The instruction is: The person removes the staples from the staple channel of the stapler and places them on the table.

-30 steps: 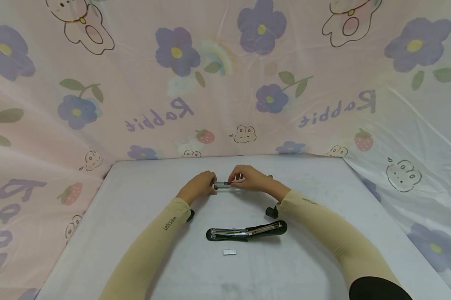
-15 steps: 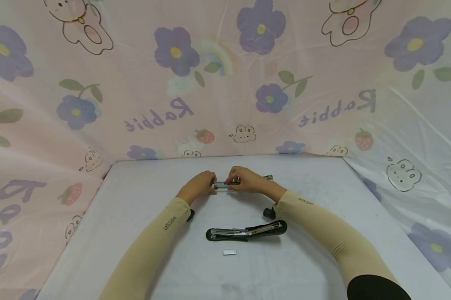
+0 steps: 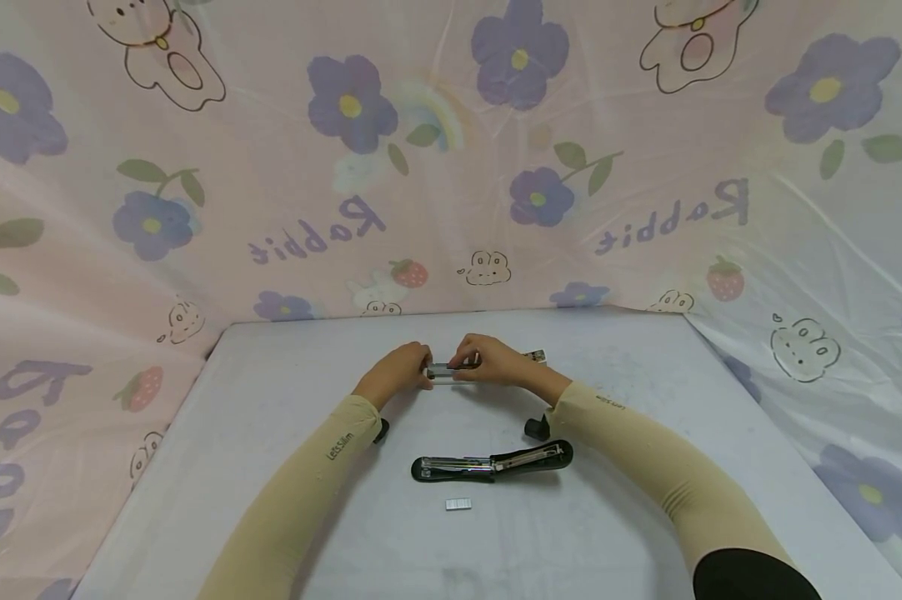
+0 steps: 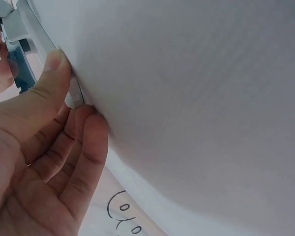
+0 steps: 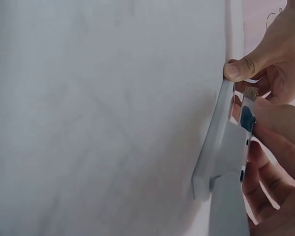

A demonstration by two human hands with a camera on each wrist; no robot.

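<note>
A white stapler (image 5: pixel 230 150), opened out, lies between my hands at the far part of the table. My left hand (image 3: pixel 398 369) grips one end of it, thumb on the side and fingers curled beneath, as the left wrist view shows. My right hand (image 3: pixel 492 360) pinches at the metal rail (image 5: pixel 246 118) of this stapler with thumb and fingertips. Whether a small piece sits between those fingertips is hidden. The stapler's far end (image 3: pixel 535 356) shows behind the right wrist.
A black stapler (image 3: pixel 451 469) lies opened out flat nearer the front of the white table (image 3: pixel 308 350). In front of it is a short strip of staples (image 3: pixel 458 504). A patterned cloth (image 3: pixel 436 208) hangs behind and at the sides.
My right hand has shifted slightly left along the white stapler, uncovering more of its far end. The left hand stays in place; the black stapler and staples have not moved.
</note>
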